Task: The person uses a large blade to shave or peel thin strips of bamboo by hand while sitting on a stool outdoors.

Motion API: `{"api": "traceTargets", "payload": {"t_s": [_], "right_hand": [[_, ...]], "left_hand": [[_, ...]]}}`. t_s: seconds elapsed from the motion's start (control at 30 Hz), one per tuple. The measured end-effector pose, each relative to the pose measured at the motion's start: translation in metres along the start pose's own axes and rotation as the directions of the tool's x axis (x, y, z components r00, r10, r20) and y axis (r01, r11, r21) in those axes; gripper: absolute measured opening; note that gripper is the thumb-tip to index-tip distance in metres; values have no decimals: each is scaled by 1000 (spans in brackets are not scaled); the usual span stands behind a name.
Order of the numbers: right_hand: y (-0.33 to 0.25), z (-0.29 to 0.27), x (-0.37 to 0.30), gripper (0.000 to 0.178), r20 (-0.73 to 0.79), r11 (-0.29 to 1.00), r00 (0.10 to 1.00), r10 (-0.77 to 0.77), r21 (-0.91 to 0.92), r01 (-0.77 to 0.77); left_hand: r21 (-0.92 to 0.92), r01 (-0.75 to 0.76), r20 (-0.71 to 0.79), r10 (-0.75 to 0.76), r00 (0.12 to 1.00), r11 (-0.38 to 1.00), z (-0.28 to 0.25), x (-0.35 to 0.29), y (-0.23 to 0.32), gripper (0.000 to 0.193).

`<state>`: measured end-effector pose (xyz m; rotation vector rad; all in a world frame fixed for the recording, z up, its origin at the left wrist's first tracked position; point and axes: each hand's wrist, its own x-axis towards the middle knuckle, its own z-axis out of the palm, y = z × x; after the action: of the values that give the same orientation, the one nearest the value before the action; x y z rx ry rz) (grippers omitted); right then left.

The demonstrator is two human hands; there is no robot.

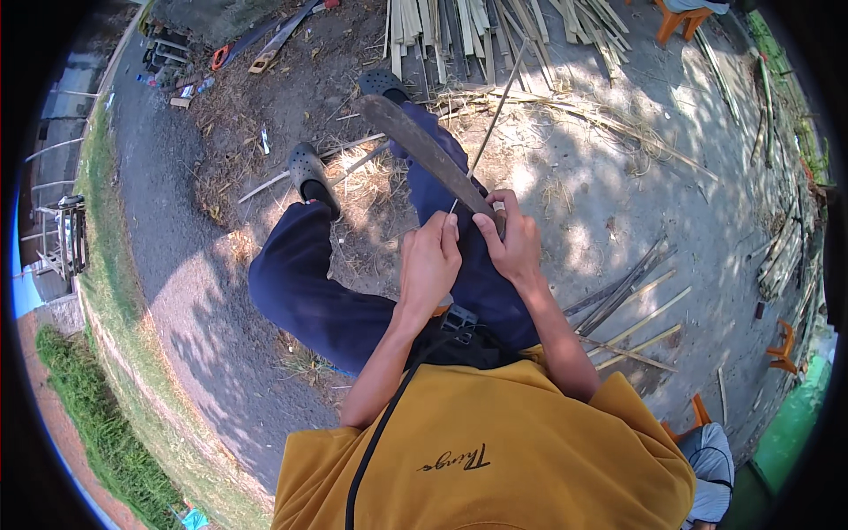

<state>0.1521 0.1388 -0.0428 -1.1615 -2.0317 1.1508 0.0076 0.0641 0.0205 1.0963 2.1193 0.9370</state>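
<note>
Apparently mid-shaving, the left hand [429,261] pinches a thin bamboo strip [497,110] at centre frame, reaching upward, the right hand [516,246] clasps the machete [426,157] near its base, and the next stroke wants steady blade contact.

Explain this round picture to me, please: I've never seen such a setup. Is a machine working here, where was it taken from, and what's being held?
No robot here: these are a person's own bare hands. A wide fisheye camera worn on the head looks down, so straight edges bend near the rim and the yellow cloth shirt fills the bottom.

The left hand pinches the near end of a long, thin strip. The right hand grips a broad, dark, curved blade at its near end.

On the ground beyond lie many pale, flat strips and, farther left, a saw with a wooden handle.
</note>
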Motion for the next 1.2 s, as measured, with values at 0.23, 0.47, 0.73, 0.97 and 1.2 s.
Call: {"api": "traceTargets", "payload": {"t_s": [0.23,0.47,0.73,0.97,1.2], "right_hand": [[-2,2,1,41,-26,997,999,28,72,-26],[0,3,-2,43,39,1000,999,-2,-17,2],[-1,6,-4,47,30,998,1000,-2,-60,4],[-5,7,1,45,8,998,1000,-1,-60,2],[-5,5,-3,43,-14,994,998,-62,-92,61]], "left_hand": [[37,20,-17,-19,1000,999,-1,-3,2,25],[-29,-123,-98,119,988,992,-4,-4,0,25],[22,-154,-105,155,982,988,-2,-10,-7,30],[-37,-29,-16,28,999,999,0,-17,-9,25],[38,129,44,-130,990,991,-5,-15,-6,25]]}}
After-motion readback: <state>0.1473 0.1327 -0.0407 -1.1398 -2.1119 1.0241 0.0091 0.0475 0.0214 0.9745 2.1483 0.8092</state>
